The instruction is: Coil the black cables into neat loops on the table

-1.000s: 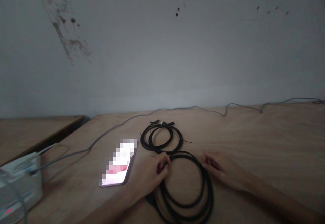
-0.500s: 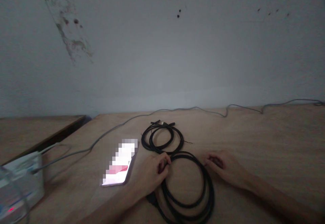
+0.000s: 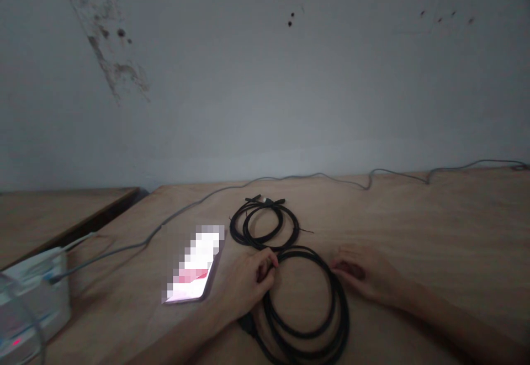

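A coiled black cable (image 3: 340, 304) lies on the wooden table in front of me. My left hand (image 3: 252, 279) is closed at the upper left of this coil, its curled fingers and thumb on the cable. At the coil's right side my right hand (image 3: 364, 271) is curled, thumb and fingertips meeting at the cable's outer edge. A dark plug end (image 3: 247, 323) pokes out under my left wrist. Just beyond the near coil sits a second black cable coil (image 3: 296, 232), with connector ends on top and a thin tie at its right.
Left of my left hand lies a phone (image 3: 192, 268) with a lit, pixelated screen. A white power strip (image 3: 53, 293) with a red light stands at the far left. Its grey cord (image 3: 182, 210) runs along the table's back by the wall (image 3: 265, 105).
My right hand's fingers have shifted slightly and drawn closer to the thumb at the cable. The left hand, both coils and the phone stay nearly the same.
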The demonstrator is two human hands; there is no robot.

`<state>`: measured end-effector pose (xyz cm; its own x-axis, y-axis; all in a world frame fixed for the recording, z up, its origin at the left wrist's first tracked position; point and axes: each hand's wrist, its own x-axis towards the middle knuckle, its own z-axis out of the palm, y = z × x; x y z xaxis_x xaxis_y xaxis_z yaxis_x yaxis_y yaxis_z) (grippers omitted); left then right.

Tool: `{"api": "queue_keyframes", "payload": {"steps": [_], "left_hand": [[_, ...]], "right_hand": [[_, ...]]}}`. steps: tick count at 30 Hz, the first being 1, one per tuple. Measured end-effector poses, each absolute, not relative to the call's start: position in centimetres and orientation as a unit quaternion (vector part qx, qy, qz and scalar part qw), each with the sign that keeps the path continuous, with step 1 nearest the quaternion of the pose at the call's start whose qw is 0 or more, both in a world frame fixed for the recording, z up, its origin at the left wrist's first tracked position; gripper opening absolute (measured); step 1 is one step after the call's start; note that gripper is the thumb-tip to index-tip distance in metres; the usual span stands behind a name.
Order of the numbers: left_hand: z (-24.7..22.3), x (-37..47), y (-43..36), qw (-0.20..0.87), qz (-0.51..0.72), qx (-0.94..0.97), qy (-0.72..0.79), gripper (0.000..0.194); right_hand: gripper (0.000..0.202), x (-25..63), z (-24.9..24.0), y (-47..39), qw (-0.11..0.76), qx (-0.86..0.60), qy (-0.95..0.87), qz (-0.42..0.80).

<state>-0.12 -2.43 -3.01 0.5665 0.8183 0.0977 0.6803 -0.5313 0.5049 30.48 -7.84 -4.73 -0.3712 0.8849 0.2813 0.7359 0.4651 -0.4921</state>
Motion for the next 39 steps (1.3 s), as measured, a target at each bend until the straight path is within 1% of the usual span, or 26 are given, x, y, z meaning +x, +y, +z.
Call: {"api": "queue_keyframes", "payload": {"steps": [6,10,16,20,26,30,32,35,39], "left_hand": [[-2.9,-0.1,-2.5,0.215,0.172,0.859,0.432,0.015],[-2.5,0.1,-2.7,0.224,0.174,0.855,0.433,0.014],[-2.6,0.0,-2.6,0.217,0.164,0.858,0.436,0.014],[-2.7,0.0,-2.5,0.211,0.157,0.859,0.440,0.015],[-2.5,0.1,-2.7,0.215,0.167,0.856,0.440,0.015],[-2.7,0.0,-2.6,0.210,0.167,0.857,0.440,0.015],[-2.9,0.0,-2.5,0.208,0.169,0.858,0.439,0.015],[-3.0,0.0,-2.4,0.210,0.170,0.857,0.439,0.014],[-2.9,0.0,-2.4,0.211,0.168,0.856,0.441,0.015]], "right_hand": [[0.031,30.7,-5.4,-7.3,0.203,-0.530,-0.815,0.116],[0.030,30.3,-5.7,-7.4,0.173,-0.544,-0.816,0.091],[0.040,29.9,-7.0,-7.8,0.218,-0.561,-0.796,0.058],[0.040,29.9,-7.4,-7.7,0.236,-0.573,-0.782,0.063],[0.038,29.4,-6.1,-7.5,0.249,-0.595,-0.754,0.125],[0.034,29.9,-6.0,-7.2,0.315,-0.582,-0.726,0.188],[0.031,30.4,-6.3,-7.1,0.339,-0.560,-0.730,0.196],[0.024,30.8,-6.3,-7.3,0.329,-0.525,-0.773,0.136],[0.018,30.7,-5.7,-7.6,0.299,-0.422,-0.856,-0.001]]}}
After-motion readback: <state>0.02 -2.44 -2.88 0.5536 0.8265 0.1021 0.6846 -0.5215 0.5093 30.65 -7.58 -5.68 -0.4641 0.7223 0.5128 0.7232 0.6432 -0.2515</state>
